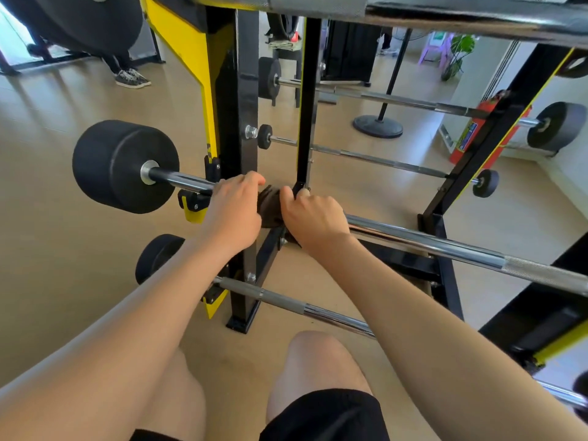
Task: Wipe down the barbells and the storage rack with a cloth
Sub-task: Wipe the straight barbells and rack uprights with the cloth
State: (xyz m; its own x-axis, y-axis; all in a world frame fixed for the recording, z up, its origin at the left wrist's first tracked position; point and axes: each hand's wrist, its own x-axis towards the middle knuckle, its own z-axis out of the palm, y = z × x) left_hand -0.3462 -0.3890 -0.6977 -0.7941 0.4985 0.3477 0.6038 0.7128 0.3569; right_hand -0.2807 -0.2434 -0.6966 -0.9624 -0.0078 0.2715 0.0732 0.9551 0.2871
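Head cam: one wide-angle view, fwd + down.
Looks over the person's knees (315, 354) at the storage rack (245, 106), close up; left hand (235, 211) & right hand (313, 218) w/ cloth (270, 206) on a barbell (445, 246) sit mid-frame, gym floor (63, 249) fills the frame's left, straight bars bow near the edges.
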